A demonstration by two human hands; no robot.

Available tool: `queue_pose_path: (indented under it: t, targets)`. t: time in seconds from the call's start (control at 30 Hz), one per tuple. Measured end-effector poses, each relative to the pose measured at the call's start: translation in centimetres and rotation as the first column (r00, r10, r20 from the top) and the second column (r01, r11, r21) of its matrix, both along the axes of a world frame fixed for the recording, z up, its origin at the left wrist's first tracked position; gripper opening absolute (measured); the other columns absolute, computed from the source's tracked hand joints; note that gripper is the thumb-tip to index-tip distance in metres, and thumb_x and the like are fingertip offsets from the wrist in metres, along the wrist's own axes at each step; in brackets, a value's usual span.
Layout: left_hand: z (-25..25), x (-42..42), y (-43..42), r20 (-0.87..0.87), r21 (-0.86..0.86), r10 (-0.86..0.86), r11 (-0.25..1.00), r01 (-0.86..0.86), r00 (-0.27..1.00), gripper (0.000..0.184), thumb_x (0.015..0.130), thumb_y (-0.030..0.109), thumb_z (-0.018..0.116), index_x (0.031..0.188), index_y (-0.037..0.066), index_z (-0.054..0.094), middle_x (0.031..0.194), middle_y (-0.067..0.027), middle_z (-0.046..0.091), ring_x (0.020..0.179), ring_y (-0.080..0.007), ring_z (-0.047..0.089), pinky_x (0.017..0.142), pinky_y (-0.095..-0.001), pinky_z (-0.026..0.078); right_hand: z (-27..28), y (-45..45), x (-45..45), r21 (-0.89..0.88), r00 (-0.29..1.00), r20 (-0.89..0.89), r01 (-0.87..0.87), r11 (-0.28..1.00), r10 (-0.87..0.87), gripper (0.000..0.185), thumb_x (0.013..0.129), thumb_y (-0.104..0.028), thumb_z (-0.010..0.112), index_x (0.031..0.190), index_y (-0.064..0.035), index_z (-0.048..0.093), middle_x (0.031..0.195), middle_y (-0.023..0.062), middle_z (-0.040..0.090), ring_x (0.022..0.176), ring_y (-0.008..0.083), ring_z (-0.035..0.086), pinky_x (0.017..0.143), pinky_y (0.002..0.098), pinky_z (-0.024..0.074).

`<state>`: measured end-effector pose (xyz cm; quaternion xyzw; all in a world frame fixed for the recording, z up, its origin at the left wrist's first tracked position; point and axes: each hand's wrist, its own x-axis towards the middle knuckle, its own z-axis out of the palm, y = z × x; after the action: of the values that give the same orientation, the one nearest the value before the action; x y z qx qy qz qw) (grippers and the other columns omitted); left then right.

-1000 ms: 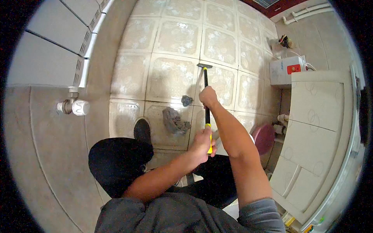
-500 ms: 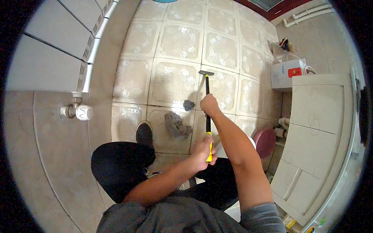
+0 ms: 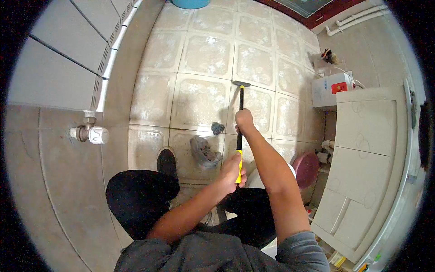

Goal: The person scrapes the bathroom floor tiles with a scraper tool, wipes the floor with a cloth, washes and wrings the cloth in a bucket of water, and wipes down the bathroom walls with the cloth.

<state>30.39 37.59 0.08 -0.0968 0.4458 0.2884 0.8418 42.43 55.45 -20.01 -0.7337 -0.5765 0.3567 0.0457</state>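
Observation:
A long tool (image 3: pixel 240 140) with a black shaft and yellow grip reaches away from my body, its flat dark head (image 3: pixel 241 84) against the tiled floor (image 3: pixel 204 54). Around the yellow end of the handle are the fingers of my left hand (image 3: pixel 233 171). My right hand (image 3: pixel 244 121) is wrapped round the black shaft farther forward. Left of the shaft lie a small dark clump (image 3: pixel 217 128) and a crumpled greyish plastic bag (image 3: pixel 204 153).
A radiator (image 3: pixel 54 68) with a white valve (image 3: pixel 97 135) is on the left wall. At the right stand a white cabinet (image 3: pixel 362 131), a white box (image 3: pixel 331 88) and a pink basin (image 3: pixel 306 170). A blue basin (image 3: pixel 190 3) shows at the top.
The view has shifted, and more of the blue basin shows at the top. Both hands keep their hold, and the handle's near end has swung slightly left.

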Motion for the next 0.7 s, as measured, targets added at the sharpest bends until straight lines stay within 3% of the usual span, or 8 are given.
queue_pose_path:
  t: [0.07, 0.17, 0.23, 0.37, 0.43, 0.57, 0.63, 0.7]
  targets:
    - [-0.2, 0.1, 0.2, -0.017, 0.003, -0.011, 1.0, 0.011, 1.0, 0.033, 0.103, 0.045, 0.036, 0.097, 0.014, 0.043, 0.063, -0.0039, 0.045, 0.041, -0.02, 0.041, 0.036, -0.0349, 0.03, -2.5, 0.2, 1.0, 0.079, 0.996, -0.087, 0.028, 0.996, -0.021, 0.031, 0.085, -0.022, 0.051, 0.08, 0.0035, 0.068, 0.089, 0.0241, 0.067, 0.077, 0.0368, 0.068, 0.072, 0.0468, 0.0547]
    - [-0.6, 0.6, 0.7, -0.025, -0.005, 0.006, 1.0, -0.006, 1.0, 0.034, 0.103, 0.047, 0.036, 0.099, 0.014, 0.043, 0.065, -0.0039, 0.045, 0.041, -0.0196, 0.043, 0.036, -0.0347, 0.031, -2.4, 1.3, 1.1, -0.081, 0.966, -0.236, 0.089, 0.993, -0.105, 0.013, 0.094, -0.016, 0.04, 0.089, -0.0041, 0.044, 0.059, 0.0086, 0.04, 0.04, 0.0225, 0.045, 0.036, 0.0402, 0.0359]
    - [-0.9, 0.7, 0.9, 0.043, 0.013, 0.039, 0.999, -0.04, 0.998, 0.035, 0.103, 0.048, 0.036, 0.099, 0.014, 0.043, 0.065, -0.0038, 0.045, 0.042, -0.0196, 0.043, 0.037, -0.0347, 0.032, 5.2, 1.0, -1.8, -0.279, 0.841, -0.367, 0.307, 0.91, -0.397, 0.011, 0.095, -0.016, 0.04, 0.102, -0.0077, 0.044, 0.059, 0.0068, 0.04, 0.04, 0.0193, 0.042, 0.036, 0.0369, 0.0347]
    - [0.3, 1.6, 1.6, 0.055, -0.064, 0.063, 0.996, -0.059, 0.996, 0.034, 0.103, 0.047, 0.037, 0.099, 0.014, 0.043, 0.064, -0.0035, 0.045, 0.043, -0.0194, 0.043, 0.038, -0.0344, 0.033, 7.8, 1.3, -1.4, -0.488, 0.691, -0.482, 0.299, 0.82, -0.539, 0.034, 0.096, -0.015, 0.039, 0.13, -0.0157, 0.038, 0.06, 0.005, 0.041, 0.04, 0.0168, 0.039, 0.036, 0.0345, 0.0347]
    - [0.4, 2.4, 1.6, 0.096, -0.048, 0.106, 0.994, -0.101, 0.99, 0.035, 0.103, 0.048, 0.037, 0.1, 0.013, 0.043, 0.065, -0.0034, 0.045, 0.045, -0.019, 0.044, 0.039, -0.0339, 0.034, 7.9, 0.8, -0.8, -0.434, 0.596, -0.608, 0.305, 0.848, -0.525, 0.058, 0.096, -0.014, 0.039, 0.15, -0.0235, 0.02, 0.061, 0.0039, 0.041, 0.04, 0.0159, 0.038, 0.036, 0.0333, 0.0358]
    - [1.4, 2.7, 2.5, 0.14, -0.098, 0.148, 0.986, -0.135, 0.979, 0.036, 0.103, 0.048, 0.038, 0.1, 0.013, 0.043, 0.066, -0.0038, 0.045, 0.046, -0.0189, 0.045, 0.04, -0.0333, 0.035, 8.5, 1.9, -0.8, -0.425, 0.621, -0.586, 0.311, 0.85, -0.521, 0.061, 0.092, -0.007, 0.041, 0.15, -0.0121, 0.027, 0.061, 0.0058, 0.045, 0.043, 0.0181, 0.046, 0.037, 0.0355, 0.0413]
    - [1.7, 3.4, 3.2, 0.188, -0.107, 0.196, 0.978, -0.178, 0.962, 0.035, 0.103, 0.049, 0.038, 0.102, 0.014, 0.043, 0.067, -0.0036, 0.046, 0.047, -0.0187, 0.045, 0.04, -0.0329, 0.035, 8.1, 3.1, -0.4, -0.39, 0.777, -0.488, 0.215, 0.895, -0.399, 0.065, 0.095, -0.012, 0.039, 0.154, -0.0272, 0.016, 0.059, 0.0037, 0.04, 0.04, 0.0157, 0.038, 0.036, 0.0336, 0.0358]
    - [1.9, 3.9, 4.6, 0.152, -0.106, 0.185, 0.98, -0.17, 0.971, 0.035, 0.103, 0.049, 0.038, 0.102, 0.014, 0.043, 0.066, -0.0033, 0.046, 0.046, -0.0184, 0.044, 0.04, -0.0328, 0.035, 8.2, 4.2, -0.2, -0.424, 0.743, -0.505, 0.229, 0.876, -0.439, 0.066, 0.094, -0.011, 0.038, 0.154, -0.026, 0.016, 0.059, 0.0039, 0.041, 0.04, 0.0158, 0.038, 0.035, 0.0338, 0.0358]
